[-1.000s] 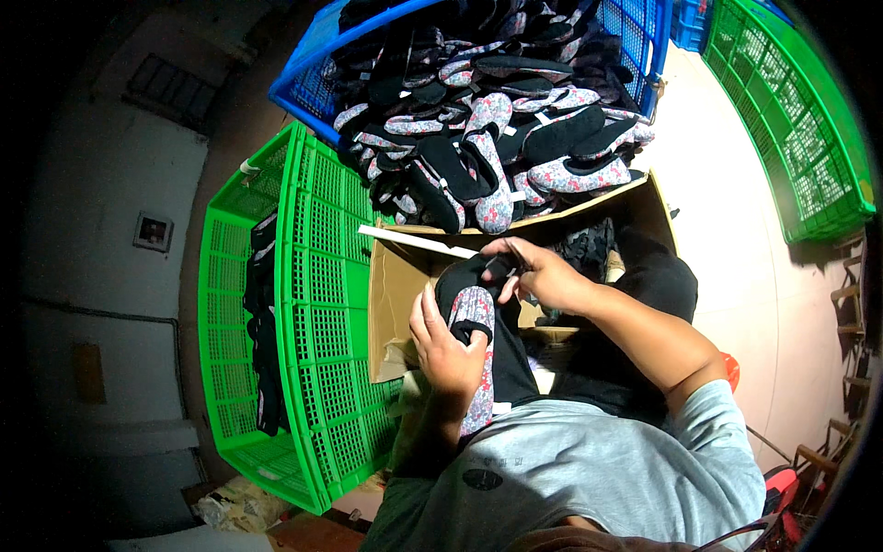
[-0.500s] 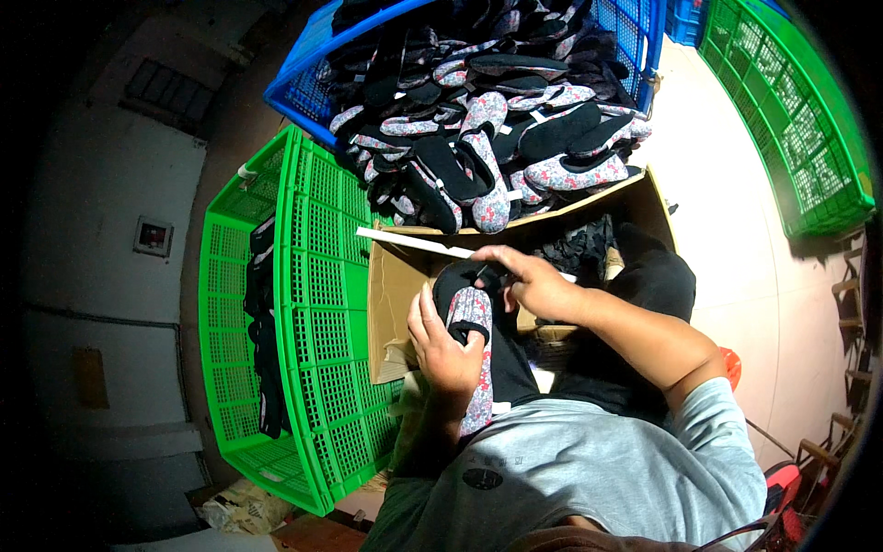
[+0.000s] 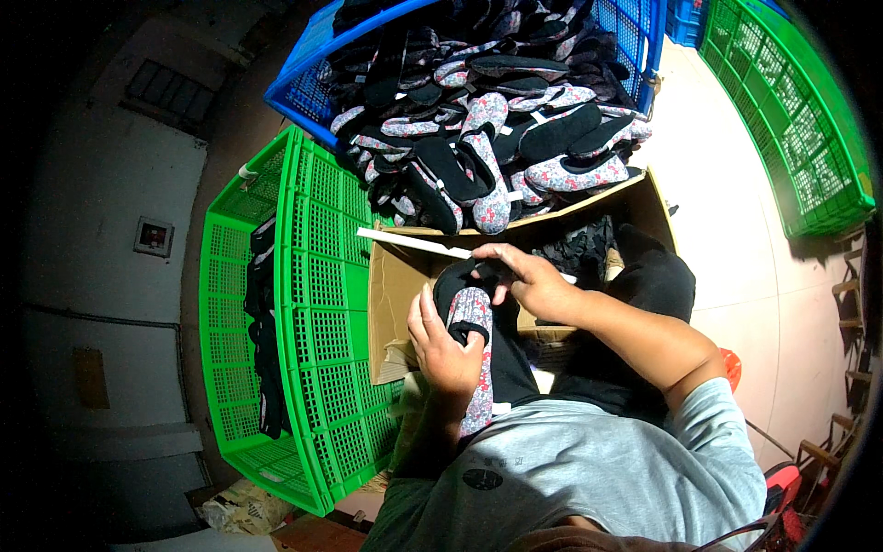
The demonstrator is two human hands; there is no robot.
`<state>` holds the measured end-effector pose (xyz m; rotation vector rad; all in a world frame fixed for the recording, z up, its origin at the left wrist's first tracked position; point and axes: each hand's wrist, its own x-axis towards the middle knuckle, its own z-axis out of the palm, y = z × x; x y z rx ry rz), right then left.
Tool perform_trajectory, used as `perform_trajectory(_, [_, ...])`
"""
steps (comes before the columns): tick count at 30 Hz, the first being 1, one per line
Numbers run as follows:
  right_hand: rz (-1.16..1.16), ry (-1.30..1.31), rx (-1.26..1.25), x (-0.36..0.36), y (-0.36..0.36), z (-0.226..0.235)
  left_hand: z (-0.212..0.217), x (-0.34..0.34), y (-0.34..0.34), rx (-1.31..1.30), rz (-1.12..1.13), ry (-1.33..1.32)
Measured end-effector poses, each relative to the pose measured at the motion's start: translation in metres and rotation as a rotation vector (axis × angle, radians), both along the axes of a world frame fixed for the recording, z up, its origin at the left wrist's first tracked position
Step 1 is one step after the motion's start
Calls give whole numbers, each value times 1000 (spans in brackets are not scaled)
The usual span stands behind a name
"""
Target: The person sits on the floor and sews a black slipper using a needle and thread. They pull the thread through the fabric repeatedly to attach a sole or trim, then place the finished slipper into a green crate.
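— What are the hands doing?

— The left hand point(image 3: 448, 354) is closed around a floral slipper point(image 3: 473, 345), thumb and fingers wrapped about its middle, holding it over the person's lap. The right hand point(image 3: 533, 285) rests on the slipper's dark upper end, fingers bent and pressing on it, index finger stretched toward the left.

— Where does the slipper sit in the scene?

— Just in front of the person's chest, above black trousers point(image 3: 644, 294), with its patterned fabric running down toward the grey shirt point(image 3: 589, 469). Its top end lies over the near edge of an open cardboard box point(image 3: 395, 294).

— And around it?

— Beyond the box stands a blue crate point(image 3: 303, 83) heaped with slippers point(image 3: 497, 138) in the same floral print, mixed with black ones; the pile spills against the box's far flap. To the person's left a green crate point(image 3: 313, 368) touches the box and holds a few dark pieces point(image 3: 262, 350) along its far wall. Another green crate point(image 3: 791, 120) stands well apart on the right, on the pale floor point(image 3: 736, 267). A white strip point(image 3: 414, 242) lies across the box's top edge.
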<state>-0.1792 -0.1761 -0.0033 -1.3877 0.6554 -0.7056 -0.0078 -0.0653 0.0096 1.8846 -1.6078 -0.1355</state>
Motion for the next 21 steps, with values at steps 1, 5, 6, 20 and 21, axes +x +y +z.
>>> perform_trajectory(1, [9,8,1,2,3,-1,1,-1,0,4,-1,-1])
perform_trajectory(5, [-122,129,-428,7,0,-25,3,-1,0,6,-1,-6])
perform_trajectory(6, [-115,53,-351,8,-3,-24,2,0,0,3,-1,-6])
perform_trajectory(20, [82,-181,-136,7,10,-7,1,-3,0,6,2,20])
perform_trajectory(21, [74,-192,-133,7,9,-7,0,-2,0,4,7,2])
